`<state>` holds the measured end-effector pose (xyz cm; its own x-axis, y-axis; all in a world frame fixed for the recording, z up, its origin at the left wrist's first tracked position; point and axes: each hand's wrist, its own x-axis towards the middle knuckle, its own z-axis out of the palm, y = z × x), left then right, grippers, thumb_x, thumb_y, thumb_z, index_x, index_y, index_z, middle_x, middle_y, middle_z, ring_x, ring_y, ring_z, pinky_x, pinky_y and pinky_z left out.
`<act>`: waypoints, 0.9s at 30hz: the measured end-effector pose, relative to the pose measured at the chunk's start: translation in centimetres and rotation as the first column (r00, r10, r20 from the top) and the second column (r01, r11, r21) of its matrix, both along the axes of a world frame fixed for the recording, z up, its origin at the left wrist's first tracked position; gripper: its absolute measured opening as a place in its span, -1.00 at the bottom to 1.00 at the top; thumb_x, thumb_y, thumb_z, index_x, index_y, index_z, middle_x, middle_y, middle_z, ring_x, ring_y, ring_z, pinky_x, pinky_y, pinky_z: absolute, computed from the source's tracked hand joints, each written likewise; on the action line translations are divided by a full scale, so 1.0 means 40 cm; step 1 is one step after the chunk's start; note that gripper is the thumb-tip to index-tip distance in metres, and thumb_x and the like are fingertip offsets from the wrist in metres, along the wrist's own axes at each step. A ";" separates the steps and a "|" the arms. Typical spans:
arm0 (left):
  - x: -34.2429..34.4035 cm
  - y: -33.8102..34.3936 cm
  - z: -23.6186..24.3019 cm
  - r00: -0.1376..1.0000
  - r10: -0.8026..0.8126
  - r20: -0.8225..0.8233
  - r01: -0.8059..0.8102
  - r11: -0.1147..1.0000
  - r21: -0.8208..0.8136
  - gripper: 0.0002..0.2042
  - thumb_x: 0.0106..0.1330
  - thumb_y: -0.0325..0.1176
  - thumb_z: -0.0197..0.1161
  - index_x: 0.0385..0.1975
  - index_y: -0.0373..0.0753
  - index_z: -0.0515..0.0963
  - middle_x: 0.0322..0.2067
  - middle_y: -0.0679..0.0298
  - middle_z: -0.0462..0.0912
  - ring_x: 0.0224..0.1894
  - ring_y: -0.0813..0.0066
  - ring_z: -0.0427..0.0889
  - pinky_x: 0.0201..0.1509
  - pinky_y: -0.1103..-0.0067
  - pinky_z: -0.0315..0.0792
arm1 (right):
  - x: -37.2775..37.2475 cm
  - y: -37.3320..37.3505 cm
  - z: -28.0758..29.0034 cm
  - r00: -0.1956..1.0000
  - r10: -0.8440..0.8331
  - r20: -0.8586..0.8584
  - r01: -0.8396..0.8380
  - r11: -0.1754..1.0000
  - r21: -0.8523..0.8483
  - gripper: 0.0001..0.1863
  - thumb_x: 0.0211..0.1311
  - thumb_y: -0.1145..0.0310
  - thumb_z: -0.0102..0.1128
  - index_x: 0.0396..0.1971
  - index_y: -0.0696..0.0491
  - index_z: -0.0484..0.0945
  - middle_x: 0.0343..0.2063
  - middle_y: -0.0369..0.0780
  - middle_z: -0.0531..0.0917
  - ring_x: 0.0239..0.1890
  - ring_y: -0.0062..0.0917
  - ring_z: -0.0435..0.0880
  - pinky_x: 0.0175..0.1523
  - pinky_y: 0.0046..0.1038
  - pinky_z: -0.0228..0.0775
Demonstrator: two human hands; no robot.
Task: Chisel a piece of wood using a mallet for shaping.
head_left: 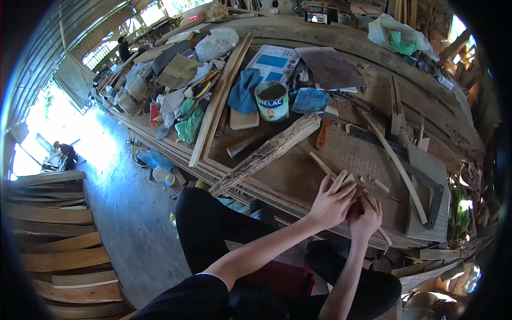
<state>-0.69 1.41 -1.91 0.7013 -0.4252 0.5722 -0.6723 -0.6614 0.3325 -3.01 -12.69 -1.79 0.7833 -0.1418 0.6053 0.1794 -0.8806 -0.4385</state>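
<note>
Right now, over by the near edge of the cluttered workbench [298,184], the seated person has both hands close together on a thin wooden strip [321,164], its pale end poking out beyond the left fingertips. The left hand [336,204] is partly open, fingers bent and a little spread over the strip; the right hand [366,217] sits just beside it, fingers curled in, and I can't tell from here how firmly either one grips. Small wood offcuts [381,185] lie just past the fingers. Farther left, a rough length of timber [274,152] slants across the bench edge, with an orange-handled brush [322,136] near its upper end and an open tin [272,101] behind. To the right, a long, narrow lath [397,166] crosses a dark angled metal tool [434,200].
</note>
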 end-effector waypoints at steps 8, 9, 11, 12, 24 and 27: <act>0.010 -0.001 0.001 0.999 0.008 0.039 -0.008 1.000 -0.005 -0.69 0.23 -0.31 0.19 -0.07 -0.28 0.60 0.17 0.18 0.47 0.37 0.09 0.19 0.23 0.14 0.20 | 0.007 0.007 -0.003 0.999 0.012 0.042 -0.013 1.000 0.019 -0.80 -0.13 0.50 0.23 -0.40 0.08 0.66 -0.39 -0.23 0.62 -0.34 -0.23 0.56 -0.20 -0.27 0.41; 0.007 0.000 0.008 0.999 0.037 0.019 -0.037 0.999 0.024 -0.68 0.20 -0.30 0.21 -0.07 -0.25 0.61 0.23 0.16 0.40 0.37 0.05 0.17 0.19 0.16 0.23 | 0.007 0.007 -0.004 0.998 0.008 0.066 -0.010 0.999 0.039 -0.81 -0.13 0.50 0.24 -0.41 0.09 0.66 -0.40 -0.23 0.62 -0.34 -0.22 0.56 -0.20 -0.27 0.41; -0.016 0.010 0.017 0.994 0.086 0.063 -0.085 0.996 -0.019 -0.67 0.15 -0.25 0.23 -0.07 -0.15 0.62 0.28 0.10 0.29 0.29 -0.01 0.22 0.13 0.21 0.26 | 0.003 0.004 -0.002 0.999 0.002 0.033 -0.003 1.000 0.021 -0.83 -0.13 0.49 0.25 -0.43 0.11 0.66 -0.40 -0.23 0.62 -0.33 -0.22 0.57 -0.19 -0.27 0.41; -0.030 0.008 0.018 0.991 0.130 -0.016 -0.131 0.991 -0.027 -0.66 0.15 -0.23 0.23 -0.07 -0.10 0.63 0.26 0.08 0.29 0.24 0.00 0.25 0.11 0.22 0.26 | 0.004 -0.001 -0.001 0.999 -0.001 0.044 0.000 1.000 0.013 -0.84 -0.13 0.49 0.25 -0.45 0.11 0.65 -0.40 -0.23 0.62 -0.33 -0.23 0.57 -0.19 -0.27 0.41; -0.018 0.006 0.016 0.994 0.102 0.040 -0.098 0.991 -0.091 -0.69 0.21 -0.23 0.27 -0.07 -0.15 0.58 0.00 0.08 0.44 -0.04 0.10 0.47 -0.02 0.33 0.41 | 0.000 0.002 0.000 1.000 0.003 0.029 -0.004 1.000 0.023 -0.82 -0.18 0.49 0.23 -0.45 0.12 0.65 -0.36 -0.21 0.63 -0.30 -0.25 0.58 -0.20 -0.29 0.43; -0.005 0.017 0.019 0.998 0.061 0.014 -0.059 0.987 -0.150 -0.64 0.21 -0.27 0.28 0.00 -0.19 0.53 -0.05 0.09 0.46 -0.09 0.10 0.48 -0.05 0.34 0.44 | 0.000 0.004 0.003 0.999 0.012 0.040 -0.014 0.999 0.042 -0.83 -0.14 0.49 0.24 -0.44 0.09 0.66 -0.37 -0.23 0.64 -0.30 -0.27 0.58 -0.21 -0.29 0.43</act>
<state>-0.88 2.09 -1.15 0.7115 -0.2910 0.6395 -0.6399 -0.6444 0.4187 -3.01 -12.54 -1.69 0.7604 -0.1583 0.6299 0.2089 -0.8587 -0.4679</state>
